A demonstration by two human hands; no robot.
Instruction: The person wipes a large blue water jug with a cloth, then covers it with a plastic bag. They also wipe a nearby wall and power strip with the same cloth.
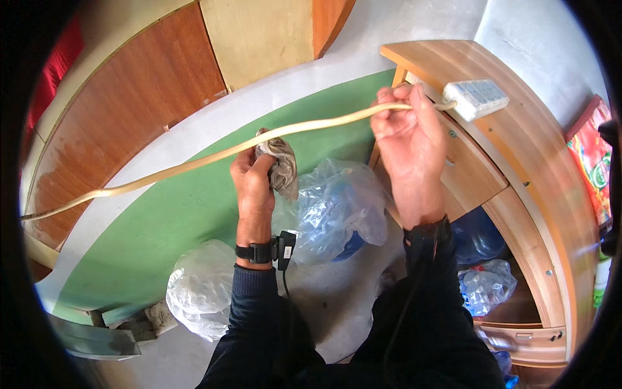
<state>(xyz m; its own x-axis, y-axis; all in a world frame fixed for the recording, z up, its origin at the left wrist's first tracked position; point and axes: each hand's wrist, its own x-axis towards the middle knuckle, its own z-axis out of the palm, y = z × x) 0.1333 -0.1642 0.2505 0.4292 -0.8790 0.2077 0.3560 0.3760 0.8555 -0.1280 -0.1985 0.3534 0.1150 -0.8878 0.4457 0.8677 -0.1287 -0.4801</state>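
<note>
A pale yellowish cable (194,167) stretches across the view, from the far left to a white power strip (476,99) at the upper right. My right hand (410,131) holds this cable between thumb and fingers, close to the strip. In my left hand (255,180) is a crumpled grey-brown cloth (283,167), pinched just under the cable; its top edge meets the cable. The power strip sits tilted at the edge of a wooden cabinet top. Where the cable's left end leads is out of view.
The wooden cabinet (529,131) with drawers curves along the right, its open compartment holding a plastic bag of bottles (486,287). Clear plastic bags (335,209) and a whitish bag (201,287) lie below my hands. A green and white wall (146,233) stands ahead, with wood panels (146,82) above.
</note>
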